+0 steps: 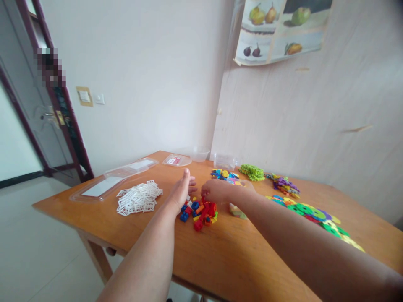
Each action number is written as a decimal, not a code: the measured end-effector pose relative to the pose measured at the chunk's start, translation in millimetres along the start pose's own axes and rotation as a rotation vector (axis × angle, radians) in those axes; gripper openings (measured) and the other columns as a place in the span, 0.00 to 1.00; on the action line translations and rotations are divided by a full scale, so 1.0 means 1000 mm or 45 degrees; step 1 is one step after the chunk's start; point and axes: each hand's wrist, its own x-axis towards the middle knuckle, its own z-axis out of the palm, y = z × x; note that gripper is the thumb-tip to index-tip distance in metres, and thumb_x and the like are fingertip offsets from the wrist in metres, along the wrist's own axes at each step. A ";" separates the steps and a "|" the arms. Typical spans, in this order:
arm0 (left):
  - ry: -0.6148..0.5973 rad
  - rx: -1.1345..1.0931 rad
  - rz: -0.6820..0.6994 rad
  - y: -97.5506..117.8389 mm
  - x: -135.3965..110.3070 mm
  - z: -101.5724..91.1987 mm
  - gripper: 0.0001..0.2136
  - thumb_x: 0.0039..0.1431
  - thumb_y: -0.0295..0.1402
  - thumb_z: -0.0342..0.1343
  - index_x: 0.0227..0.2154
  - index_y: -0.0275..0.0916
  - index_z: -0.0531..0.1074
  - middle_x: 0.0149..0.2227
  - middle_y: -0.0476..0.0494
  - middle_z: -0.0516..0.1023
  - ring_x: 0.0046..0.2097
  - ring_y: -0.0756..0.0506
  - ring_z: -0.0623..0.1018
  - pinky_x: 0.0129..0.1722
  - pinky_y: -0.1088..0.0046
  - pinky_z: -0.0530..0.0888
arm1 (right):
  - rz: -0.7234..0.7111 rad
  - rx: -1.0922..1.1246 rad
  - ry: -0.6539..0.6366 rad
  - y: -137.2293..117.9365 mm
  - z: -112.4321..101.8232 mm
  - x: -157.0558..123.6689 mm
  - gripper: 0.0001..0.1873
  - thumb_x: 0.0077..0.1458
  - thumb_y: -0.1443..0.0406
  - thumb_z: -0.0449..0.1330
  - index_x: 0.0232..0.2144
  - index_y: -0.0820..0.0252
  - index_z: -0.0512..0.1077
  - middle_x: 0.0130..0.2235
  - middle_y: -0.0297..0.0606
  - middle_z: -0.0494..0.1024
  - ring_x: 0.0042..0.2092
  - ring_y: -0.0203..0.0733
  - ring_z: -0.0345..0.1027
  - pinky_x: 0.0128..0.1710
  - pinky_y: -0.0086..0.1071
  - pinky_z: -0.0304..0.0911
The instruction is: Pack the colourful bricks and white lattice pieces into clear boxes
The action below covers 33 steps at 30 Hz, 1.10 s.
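My left hand is open, thumb up and fingers stretched forward, at the left side of a small heap of building blocks in red, blue, yellow and white. Facing it, my right hand reaches in from the right over the back of the heap. Its fingers are curled together, and anything inside them is hidden. Under my right wrist stands a clear plastic box, partly covered by the arm, with pale green and yellowish shapes showing through. White lattice pieces lie in a pile to the left of my left hand.
Clear lids lie along the left of the wooden table. A labelled lid and clear tubs sit near the wall. On the right are green pieces, purple pieces and colourful discs.
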 end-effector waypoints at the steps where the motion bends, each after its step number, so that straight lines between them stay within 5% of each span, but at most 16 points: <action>1: 0.002 -0.001 -0.001 0.000 0.000 0.000 0.39 0.59 0.64 0.34 0.52 0.34 0.71 0.54 0.28 0.75 0.47 0.39 0.80 0.41 0.68 0.74 | 0.015 0.010 0.010 -0.001 0.000 0.000 0.15 0.53 0.64 0.59 0.42 0.52 0.80 0.44 0.38 0.82 0.43 0.44 0.75 0.38 0.28 0.64; 6: 0.025 0.004 0.004 -0.004 0.004 -0.002 0.39 0.58 0.65 0.36 0.50 0.34 0.72 0.53 0.29 0.75 0.47 0.39 0.80 0.41 0.68 0.74 | 0.125 0.076 0.152 0.006 -0.009 -0.006 0.15 0.56 0.62 0.57 0.43 0.50 0.80 0.43 0.35 0.82 0.43 0.41 0.74 0.39 0.27 0.62; 11: 0.016 0.021 0.003 -0.007 0.007 -0.004 0.41 0.57 0.66 0.36 0.50 0.34 0.72 0.52 0.29 0.77 0.48 0.38 0.79 0.42 0.66 0.74 | 0.273 0.128 0.310 0.039 -0.022 -0.027 0.15 0.57 0.63 0.54 0.41 0.51 0.79 0.42 0.32 0.81 0.41 0.38 0.72 0.37 0.25 0.60; 20: -0.036 0.000 -0.010 -0.010 0.013 -0.009 0.43 0.56 0.67 0.32 0.53 0.34 0.71 0.54 0.26 0.75 0.48 0.37 0.80 0.47 0.62 0.73 | 0.632 0.124 0.351 0.085 -0.017 -0.059 0.11 0.55 0.61 0.58 0.32 0.57 0.80 0.31 0.38 0.80 0.34 0.42 0.71 0.28 0.28 0.56; 26: -0.037 -0.021 -0.015 -0.011 0.015 -0.010 0.43 0.57 0.66 0.31 0.54 0.34 0.70 0.54 0.26 0.75 0.49 0.37 0.80 0.45 0.63 0.73 | 0.605 0.135 0.387 0.063 -0.020 -0.064 0.15 0.58 0.60 0.53 0.38 0.54 0.80 0.36 0.39 0.81 0.36 0.42 0.73 0.31 0.29 0.57; 33: 0.111 -0.137 0.002 -0.008 0.011 -0.007 0.42 0.55 0.68 0.33 0.50 0.36 0.72 0.51 0.30 0.77 0.47 0.40 0.80 0.44 0.65 0.74 | 0.265 0.147 0.332 -0.004 -0.019 -0.030 0.16 0.56 0.62 0.54 0.43 0.51 0.78 0.45 0.35 0.81 0.45 0.41 0.73 0.39 0.28 0.61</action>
